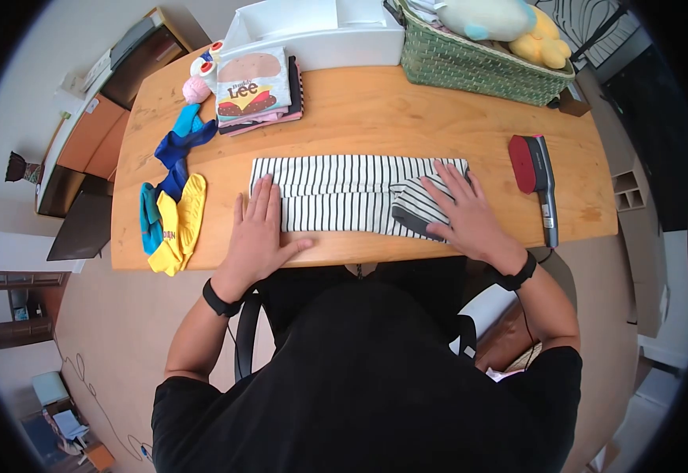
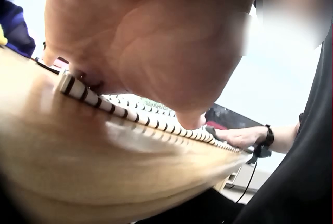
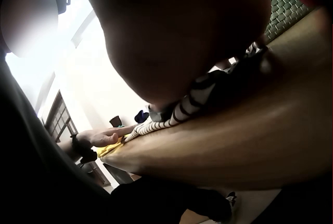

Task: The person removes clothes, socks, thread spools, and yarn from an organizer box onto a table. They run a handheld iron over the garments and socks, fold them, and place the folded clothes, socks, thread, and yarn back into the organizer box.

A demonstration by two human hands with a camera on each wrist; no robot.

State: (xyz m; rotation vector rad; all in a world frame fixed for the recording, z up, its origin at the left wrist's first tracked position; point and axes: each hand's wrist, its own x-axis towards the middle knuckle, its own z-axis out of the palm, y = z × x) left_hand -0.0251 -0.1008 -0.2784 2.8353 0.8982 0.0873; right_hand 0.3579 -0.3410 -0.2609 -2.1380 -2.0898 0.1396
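Observation:
A black-and-white striped garment (image 1: 336, 193) lies folded into a long flat band near the table's front edge; a dark grey trim shows on its folded right part. The left hand (image 1: 259, 236) rests flat on its left end, fingers straight and thumb spread to the side. On the right end lies the right hand (image 1: 470, 219), fingers spread over the folded part. In the left wrist view, the left palm (image 2: 151, 37) is above the striped cloth (image 2: 135, 116). The right wrist view shows the right hand (image 3: 182, 37), dark, over the striped edge (image 3: 182, 110).
Yellow socks (image 1: 178, 225) and blue ones (image 1: 174, 150) lie at the left. Folded clothes (image 1: 253, 91) are stacked behind, beside a white bin (image 1: 320, 47) and a green basket (image 1: 478, 71). A red-and-grey handheld appliance (image 1: 545, 181) lies at the right.

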